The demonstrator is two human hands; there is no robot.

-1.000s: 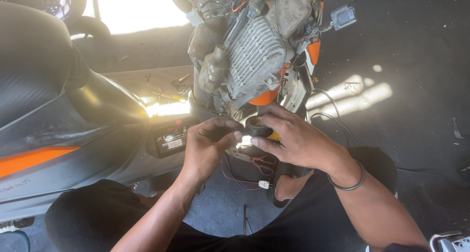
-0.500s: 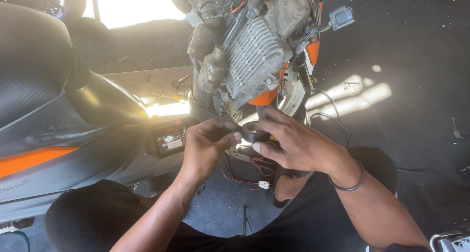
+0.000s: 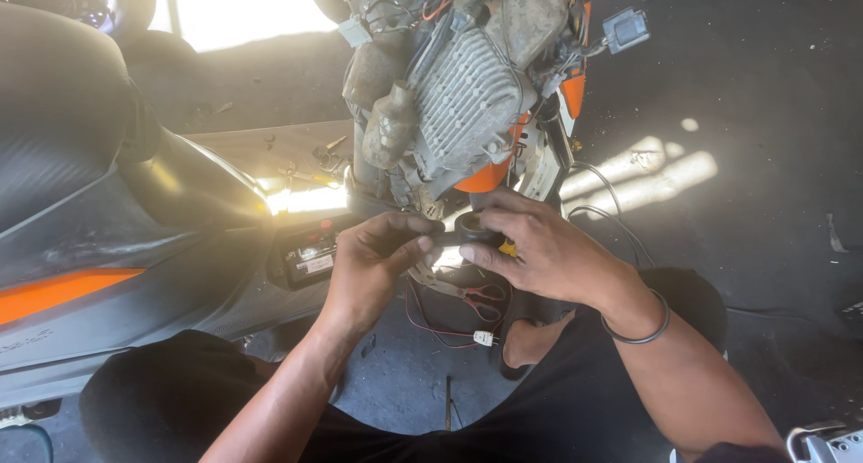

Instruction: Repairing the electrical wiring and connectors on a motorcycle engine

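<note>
My left hand (image 3: 378, 261) and my right hand (image 3: 539, 247) meet just below a dirty grey engine (image 3: 458, 94) with cooling fins. Both hands grip a small black part (image 3: 469, 229) between their fingertips; the left thumb and fingers pinch its left end, the right fingers wrap its rounded right end. A bit of yellow shows under the right fingers. A thin dark bangle (image 3: 640, 324) sits on my right wrist. Red wires with a white connector (image 3: 484, 338) hang below the hands.
A scooter body (image 3: 135, 211) with a black seat and orange panel fills the left. A small battery (image 3: 310, 258) sits in an open bay beside my left hand. A grey connector box (image 3: 627, 29) hangs at the upper right. Dark floor with sunlit patches lies to the right.
Both hands have shifted slightly; the right fingers have drawn back, and the black part between the hands shows more plainly than before.
</note>
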